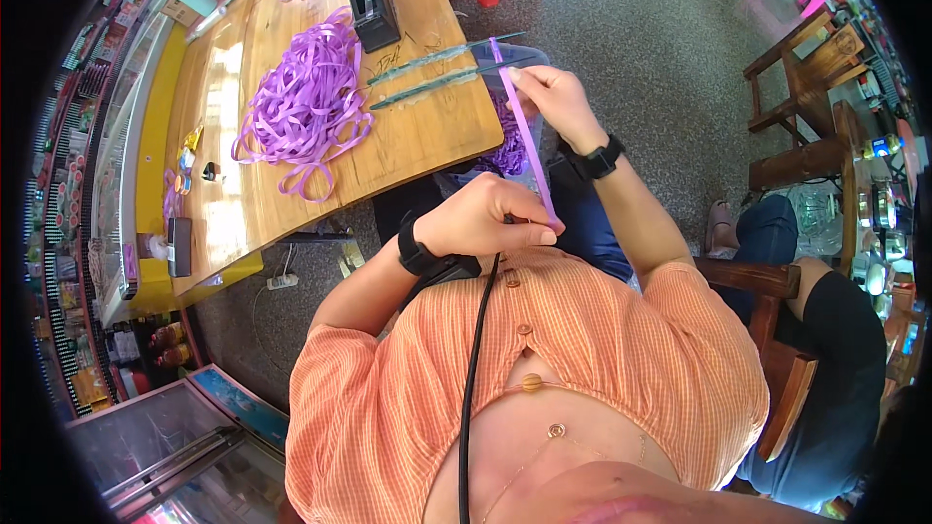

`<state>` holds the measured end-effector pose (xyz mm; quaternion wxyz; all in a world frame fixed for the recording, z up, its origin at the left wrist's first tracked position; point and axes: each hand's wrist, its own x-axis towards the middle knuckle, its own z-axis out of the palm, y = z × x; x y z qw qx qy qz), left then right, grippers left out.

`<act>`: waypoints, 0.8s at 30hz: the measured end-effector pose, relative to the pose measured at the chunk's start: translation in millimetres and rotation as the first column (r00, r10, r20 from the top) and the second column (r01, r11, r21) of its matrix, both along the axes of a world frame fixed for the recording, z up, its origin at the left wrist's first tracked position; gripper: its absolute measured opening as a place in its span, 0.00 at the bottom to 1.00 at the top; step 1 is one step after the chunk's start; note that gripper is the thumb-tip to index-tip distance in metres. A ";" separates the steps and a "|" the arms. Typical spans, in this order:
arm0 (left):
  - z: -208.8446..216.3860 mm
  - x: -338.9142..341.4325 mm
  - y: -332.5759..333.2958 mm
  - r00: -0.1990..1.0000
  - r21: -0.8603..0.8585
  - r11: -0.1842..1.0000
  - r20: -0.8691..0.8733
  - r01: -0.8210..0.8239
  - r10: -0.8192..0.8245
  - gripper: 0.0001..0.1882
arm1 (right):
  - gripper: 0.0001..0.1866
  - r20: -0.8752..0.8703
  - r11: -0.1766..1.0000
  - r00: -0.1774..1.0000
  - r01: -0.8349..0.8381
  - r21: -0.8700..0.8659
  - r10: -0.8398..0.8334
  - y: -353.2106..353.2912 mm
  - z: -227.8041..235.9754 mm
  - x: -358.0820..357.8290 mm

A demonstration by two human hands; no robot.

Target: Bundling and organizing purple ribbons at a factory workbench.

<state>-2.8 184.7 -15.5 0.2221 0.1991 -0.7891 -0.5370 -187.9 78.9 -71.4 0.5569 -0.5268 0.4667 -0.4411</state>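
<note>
The lower end of the purple strip [529, 136] disappears inside the left hand [482, 216], so how far it runs into the palm cannot be told. That fist is curled shut, fingertips tucked under and out of sight, thumb pressed against the strip at about chest level. A black cable [473, 369] climbs the front of the orange shirt [408, 398] and also vanishes behind this hand, so whether the hand touches it is unclear.

The strip is a long, narrow band pulled straight. Its long axis runs from near to far, tilting slightly left as it goes away: lower end at the left fist, upper end past the corner of the wooden table [427, 126]. The right hand [553, 102] pinches it partway up, thumb and forefinger closed on the band, the other fingers folded loosely behind. A short tip sticks out beyond that pinch, toward the far side. So the band is stretched between both hands, in the air over the lap.

Under the right hand, a heap of more purple bands [509, 150] is partly covered by the hand and wrist, and what it lies in is hard to make out. On the table to the left lies a big loose pile of purple strips [306, 102], with a black tape dispenser [373, 8] just beyond it and two long thin greenish rods [437, 73] reaching toward the right hand.
</note>
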 end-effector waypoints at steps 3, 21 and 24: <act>19.2 0.9 -1.5 0.999 -0.048 0.999 -0.047 -0.001 -0.001 0.10 | 0.12 -0.055 0.984 0.998 0.027 -0.177 -0.037 10.1 2.1 -18.4; 85.1 18.5 -158.0 0.659 0.046 0.761 -0.468 -0.647 0.588 0.17 | 0.11 -0.425 0.703 0.905 -0.298 -0.646 -0.006 -176.7 65.2 0.8; 46.3 11.4 -181.4 0.685 -0.098 0.690 -0.283 -0.717 0.671 0.09 | 0.10 -0.488 0.811 0.852 -0.416 -0.412 0.189 -198.2 41.8 4.5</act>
